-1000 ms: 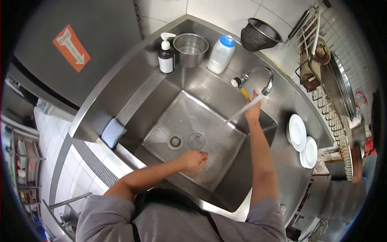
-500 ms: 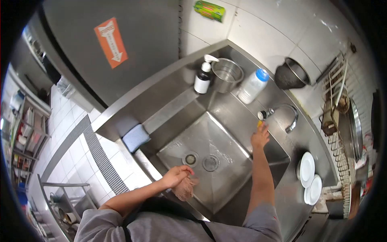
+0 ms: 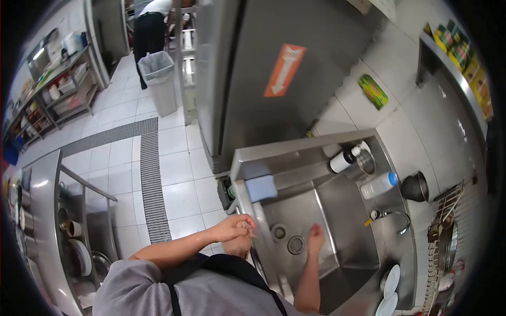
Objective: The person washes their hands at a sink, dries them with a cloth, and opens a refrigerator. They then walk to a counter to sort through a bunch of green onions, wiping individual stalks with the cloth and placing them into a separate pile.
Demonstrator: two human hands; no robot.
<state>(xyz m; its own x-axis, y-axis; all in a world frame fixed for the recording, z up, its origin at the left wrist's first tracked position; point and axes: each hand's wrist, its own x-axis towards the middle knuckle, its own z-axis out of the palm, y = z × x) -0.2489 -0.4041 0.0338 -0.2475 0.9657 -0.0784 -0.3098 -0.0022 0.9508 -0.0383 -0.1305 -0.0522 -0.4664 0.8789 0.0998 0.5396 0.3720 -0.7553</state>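
Observation:
My left hand (image 3: 232, 228) is closed at the near left rim of the sink. From it hangs a crumpled, brownish-pink mesh-like bundle (image 3: 238, 246), whose exact kind I cannot make out. Over the steel sink basin (image 3: 300, 216) is my right hand (image 3: 315, 239), its fingers smeared by motion. Below and left of that hand are two round drains (image 3: 296, 245). The curved faucet (image 3: 405, 220) with a yellow lever (image 3: 368, 223) stands at the right, apart from my right hand. A blue-white sponge (image 3: 261, 188) lies on the sink's left corner.
Behind the basin stand a dark pump bottle (image 3: 342, 160), a steel pot (image 3: 366, 162), a clear bottle with blue cap (image 3: 379, 185) and a dark bowl (image 3: 415, 187). White plates (image 3: 391, 282) sit at right. A trash bin (image 3: 161, 87) and a person (image 3: 149, 34) are farther back.
My right hand has left the faucet lever and moved back over the basin. The head view has swung left, bringing the trash bin and another person into sight. My left hand keeps the bundle.

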